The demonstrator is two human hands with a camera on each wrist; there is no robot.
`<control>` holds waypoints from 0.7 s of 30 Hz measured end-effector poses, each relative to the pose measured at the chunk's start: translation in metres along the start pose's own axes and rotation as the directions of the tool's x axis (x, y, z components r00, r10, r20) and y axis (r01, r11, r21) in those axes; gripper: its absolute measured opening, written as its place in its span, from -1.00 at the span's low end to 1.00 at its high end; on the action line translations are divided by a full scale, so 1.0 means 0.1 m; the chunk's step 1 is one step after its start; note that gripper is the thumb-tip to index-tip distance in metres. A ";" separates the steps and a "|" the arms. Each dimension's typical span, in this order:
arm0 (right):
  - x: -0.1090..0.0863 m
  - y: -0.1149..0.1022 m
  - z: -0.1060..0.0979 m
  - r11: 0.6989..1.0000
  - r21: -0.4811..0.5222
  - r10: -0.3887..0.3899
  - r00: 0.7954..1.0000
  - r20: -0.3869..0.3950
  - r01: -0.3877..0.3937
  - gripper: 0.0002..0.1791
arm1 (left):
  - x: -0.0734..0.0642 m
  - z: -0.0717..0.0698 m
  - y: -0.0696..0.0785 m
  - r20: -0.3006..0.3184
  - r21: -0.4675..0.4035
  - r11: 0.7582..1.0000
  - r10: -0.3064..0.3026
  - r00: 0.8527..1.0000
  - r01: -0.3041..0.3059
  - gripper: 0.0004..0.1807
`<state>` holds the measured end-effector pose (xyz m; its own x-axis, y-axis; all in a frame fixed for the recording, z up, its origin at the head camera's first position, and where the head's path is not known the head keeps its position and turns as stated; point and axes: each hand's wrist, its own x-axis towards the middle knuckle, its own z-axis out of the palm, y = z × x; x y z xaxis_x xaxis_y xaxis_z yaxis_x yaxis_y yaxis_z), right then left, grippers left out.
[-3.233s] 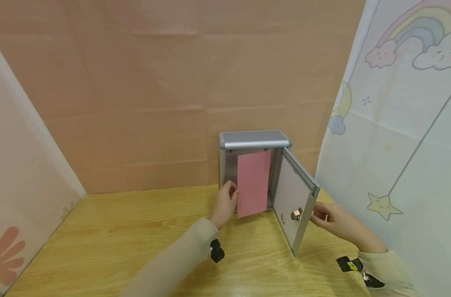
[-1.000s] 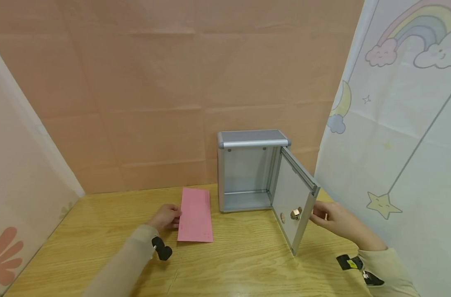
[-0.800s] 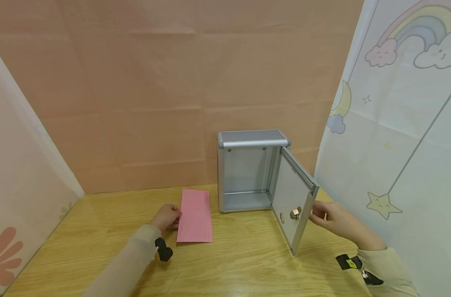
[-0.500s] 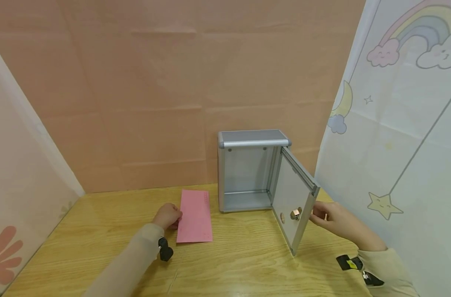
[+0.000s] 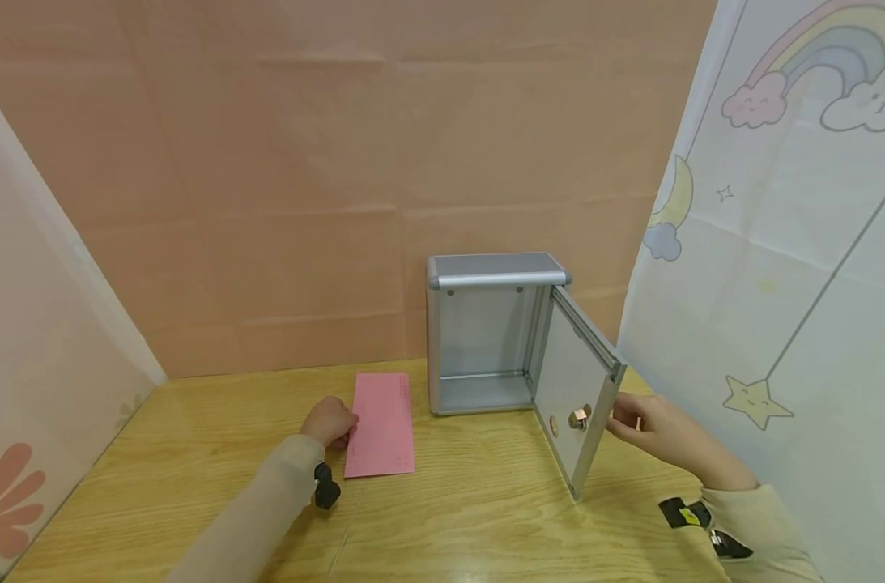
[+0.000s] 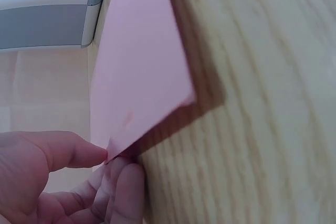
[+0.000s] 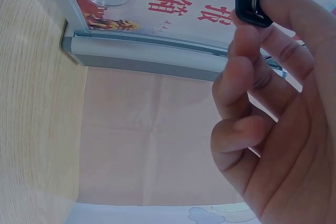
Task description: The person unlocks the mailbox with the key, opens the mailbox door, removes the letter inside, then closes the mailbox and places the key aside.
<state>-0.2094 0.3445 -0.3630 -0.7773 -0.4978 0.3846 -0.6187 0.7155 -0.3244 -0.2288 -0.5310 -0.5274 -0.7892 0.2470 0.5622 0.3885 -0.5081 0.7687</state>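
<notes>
My left hand (image 5: 330,423) pinches the left long edge of a pink envelope (image 5: 380,425), left of the metal mailbox. In the left wrist view, thumb and fingertips nip the envelope's edge, and its near corner casts a shadow on the wood close below. The mailbox (image 5: 499,265) stands against the back wall with its door (image 5: 575,364) swung out to the right. Behind that door my right hand (image 5: 655,429) pinches a black-headed key (image 7: 250,4) on a ring; it sits at the lock on the door's printed front. A metal lock cam (image 5: 580,419) shows on the inner face.
The wooden table (image 5: 194,453) carries the mailbox. Orange-brown paper (image 5: 289,202) covers the back wall, and printed sheets line both sides, with a rainbow and star (image 5: 757,401) on the right. The open door juts toward the front of the table.
The envelope has come out of the mailbox in my left hand, moving left and down to the table. Over the last second it settles flatter. My right hand stays at the door.
</notes>
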 end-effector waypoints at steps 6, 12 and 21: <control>0.01 -0.01 0.01 1.000 -0.005 -0.009 1.000 -0.001 0.009 -0.79 | -0.12 -0.52 -0.10 0.026 -0.095 0.994 -0.049 0.998 0.051 -0.04; 0.02 -0.01 0.01 1.000 -0.005 -0.011 1.000 0.002 0.011 -0.79 | -0.08 -0.36 -0.05 0.022 -0.124 0.991 -0.041 0.999 0.044 -0.03; 0.02 0.00 0.01 1.000 0.005 -0.001 1.000 0.013 0.001 -0.79 | -0.11 -0.49 -0.10 0.037 -0.151 0.987 -0.041 0.998 0.046 -0.05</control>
<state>-0.2110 0.3432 -0.3633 -0.7782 -0.5047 0.3737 -0.6199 0.7127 -0.3284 -0.2470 -0.5697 -0.5563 -0.7865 0.2977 0.5410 0.2755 -0.6150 0.7389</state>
